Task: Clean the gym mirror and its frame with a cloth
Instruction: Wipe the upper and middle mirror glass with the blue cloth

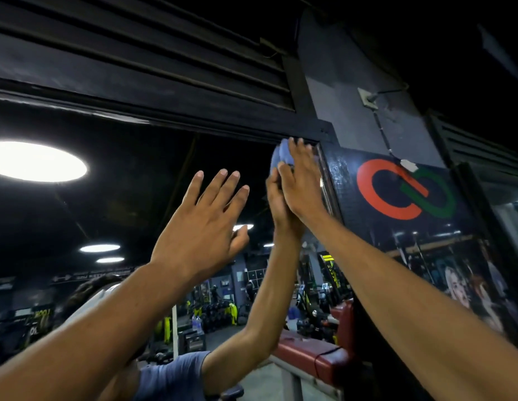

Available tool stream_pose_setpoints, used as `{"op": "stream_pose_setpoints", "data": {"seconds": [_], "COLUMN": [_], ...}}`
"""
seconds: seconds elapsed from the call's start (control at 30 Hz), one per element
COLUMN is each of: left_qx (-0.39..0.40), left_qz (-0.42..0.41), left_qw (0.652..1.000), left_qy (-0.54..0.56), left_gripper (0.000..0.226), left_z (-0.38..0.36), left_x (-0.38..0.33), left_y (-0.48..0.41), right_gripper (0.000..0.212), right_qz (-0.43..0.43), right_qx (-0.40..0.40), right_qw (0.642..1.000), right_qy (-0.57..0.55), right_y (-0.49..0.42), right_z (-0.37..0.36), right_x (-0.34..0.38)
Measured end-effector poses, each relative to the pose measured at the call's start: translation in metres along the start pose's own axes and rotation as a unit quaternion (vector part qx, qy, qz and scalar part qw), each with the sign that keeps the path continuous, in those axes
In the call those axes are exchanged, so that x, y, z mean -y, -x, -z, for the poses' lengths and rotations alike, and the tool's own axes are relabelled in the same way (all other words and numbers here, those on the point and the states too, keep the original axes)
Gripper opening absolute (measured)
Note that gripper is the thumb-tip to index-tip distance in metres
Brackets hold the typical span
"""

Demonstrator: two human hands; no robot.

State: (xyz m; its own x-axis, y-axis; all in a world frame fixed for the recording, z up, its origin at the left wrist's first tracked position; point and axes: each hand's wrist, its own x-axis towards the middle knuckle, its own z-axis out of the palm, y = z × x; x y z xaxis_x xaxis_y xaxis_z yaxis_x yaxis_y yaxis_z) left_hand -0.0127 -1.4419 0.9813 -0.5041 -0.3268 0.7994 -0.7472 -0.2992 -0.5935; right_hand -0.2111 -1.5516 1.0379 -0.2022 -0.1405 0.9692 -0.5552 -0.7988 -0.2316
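Note:
The gym mirror fills the left and middle of the head view, and I look up at its top right corner. Its black frame runs along the top and meets the side strip there. My right hand presses a bunched blue cloth flat against the glass in that corner, with straight fingers reaching up to the top frame. The mirror shows that hand's reflection meeting it. My left hand is raised to the left with fingers spread and straight; it holds nothing.
A dark pillar with a red and green logo and a poster stands right of the mirror. Black slats run above the frame. A red padded bench sits low, close to the glass. The mirror reflects ceiling lights and gym equipment.

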Motion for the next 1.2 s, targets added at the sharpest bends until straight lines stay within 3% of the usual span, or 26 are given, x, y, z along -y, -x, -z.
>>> {"op": "stream_pose_setpoints", "data": {"seconds": [0.17, 0.3, 0.4, 0.43, 0.47, 0.53, 0.6, 0.67, 0.77, 0.87, 0.93, 1.1, 1.2], "left_qx": [-0.007, -0.019, -0.022, -0.022, -0.023, -0.019, -0.017, -0.016, -0.013, -0.023, -0.023, -0.016, -0.008], "left_qz": [-0.001, -0.002, -0.004, -0.003, -0.002, 0.000, 0.005, 0.010, 0.016, 0.022, 0.030, 0.029, 0.028], "left_qw": [1.000, 1.000, 1.000, 1.000, 1.000, 1.000, 1.000, 1.000, 0.999, 0.999, 0.999, 0.999, 0.999], "left_qy": [-0.003, -0.009, -0.015, -0.016, -0.018, -0.020, -0.021, -0.020, -0.032, -0.030, -0.032, -0.034, -0.044], "left_gripper": [0.079, 0.077, 0.075, 0.075, 0.075, 0.075, 0.074, 0.074, 0.074, 0.074, 0.073, 0.072, 0.072], "left_z": [0.000, -0.001, 0.000, 0.000, 0.000, 0.000, 0.001, 0.001, -0.004, -0.005, -0.004, -0.003, -0.003], "left_x": [0.000, -0.002, -0.003, -0.003, -0.003, -0.003, -0.004, -0.011, -0.029, -0.037, -0.038, -0.040, -0.041], "left_y": [0.002, 0.001, 0.000, 0.000, 0.001, 0.002, 0.005, 0.013, 0.027, 0.033, 0.035, 0.044, 0.045], "right_gripper": [0.063, 0.061, 0.060, 0.064, 0.069, 0.071, 0.069, 0.068, 0.067, 0.068, 0.068, 0.075, 0.072], "right_qz": [0.204, 0.140, -0.006, -0.032, -0.026, 0.076, 0.169, 0.213, 0.123, 0.043, 0.065, 0.269, 0.227], "right_qx": [0.095, 0.026, -0.024, -0.027, -0.009, 0.039, 0.106, 0.120, 0.073, 0.011, 0.047, 0.145, 0.112], "right_qw": [0.974, 0.990, 0.987, 0.991, 0.997, 0.996, 0.980, 0.970, 0.990, 0.999, 0.996, 0.951, 0.965], "right_qy": [-0.003, -0.022, -0.159, -0.128, -0.068, 0.016, 0.008, 0.009, 0.016, 0.032, 0.036, 0.057, 0.064], "right_y": [0.101, 0.118, 0.055, 0.042, 0.040, 0.070, 0.134, 0.189, 0.163, 0.097, 0.099, 0.234, 0.215], "right_z": [0.003, 0.013, -0.004, -0.006, -0.006, -0.005, 0.010, 0.019, 0.023, 0.011, 0.001, 0.021, 0.025], "right_x": [-0.009, -0.061, -0.047, -0.035, -0.024, -0.016, -0.022, -0.054, -0.084, -0.071, -0.050, -0.064, -0.095]}}
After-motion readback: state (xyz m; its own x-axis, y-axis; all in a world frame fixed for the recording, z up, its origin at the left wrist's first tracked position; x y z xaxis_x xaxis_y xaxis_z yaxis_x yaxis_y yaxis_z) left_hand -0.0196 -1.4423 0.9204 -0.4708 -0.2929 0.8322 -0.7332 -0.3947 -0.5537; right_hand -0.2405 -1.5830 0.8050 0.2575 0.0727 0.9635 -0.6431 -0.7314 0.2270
